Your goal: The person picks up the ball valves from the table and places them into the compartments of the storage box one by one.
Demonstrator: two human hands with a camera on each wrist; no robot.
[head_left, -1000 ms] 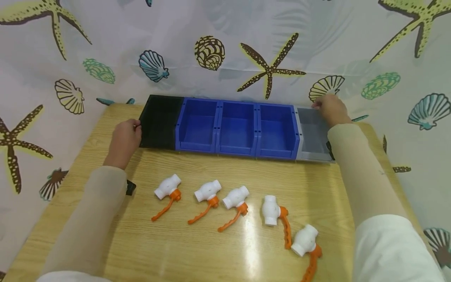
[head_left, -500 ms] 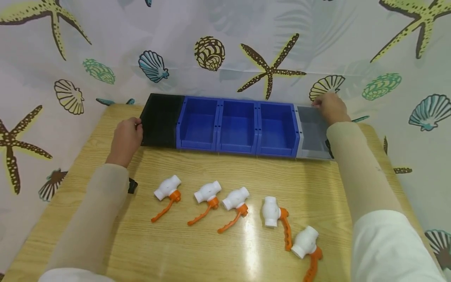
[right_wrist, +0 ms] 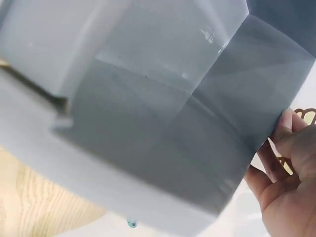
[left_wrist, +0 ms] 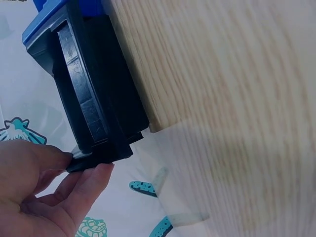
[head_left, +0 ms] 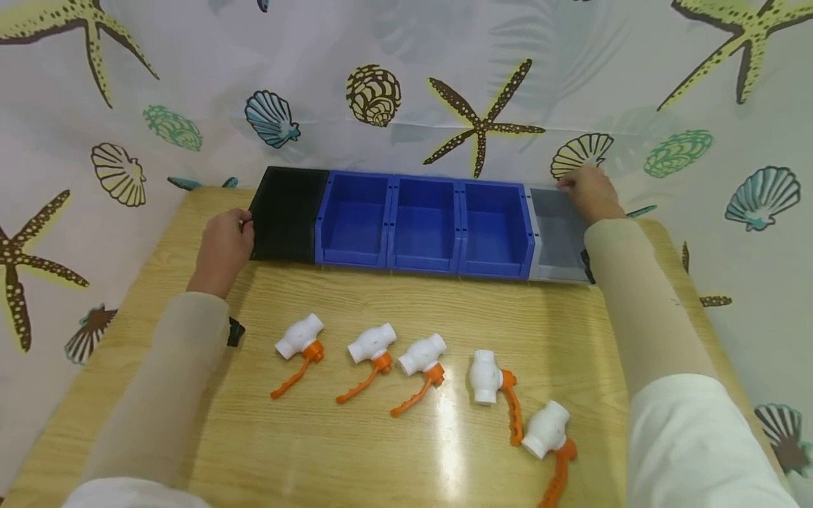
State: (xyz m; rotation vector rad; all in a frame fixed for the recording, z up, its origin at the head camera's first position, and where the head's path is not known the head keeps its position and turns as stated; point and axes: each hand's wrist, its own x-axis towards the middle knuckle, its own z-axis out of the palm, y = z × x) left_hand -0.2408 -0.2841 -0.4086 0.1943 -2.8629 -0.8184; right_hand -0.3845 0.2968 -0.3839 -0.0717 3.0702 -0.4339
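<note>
A row of joined open bins stands at the back of the table: a black bin (head_left: 286, 219), three blue bins (head_left: 424, 219) and a grey bin (head_left: 560, 233). My left hand (head_left: 222, 250) pinches the black bin's outer edge between thumb and fingers, as the left wrist view shows up close. At the other end, my right hand (head_left: 591, 194) grips the rear outer rim of the grey bin, thumb on one side and fingers on the other in the right wrist view. No contents show in the blue and grey bins.
Several white ball valves with orange handles lie in front of the bins, among them one at left (head_left: 300, 336) and one at lower right (head_left: 546, 429). The wooden table (head_left: 356, 466) meets a cloth (head_left: 394, 42) printed with shells and starfish behind.
The row of bins has slid slightly back toward the cloth, both hands moving with it and keeping their hold. The valves stay put; the head view has shifted a little.
</note>
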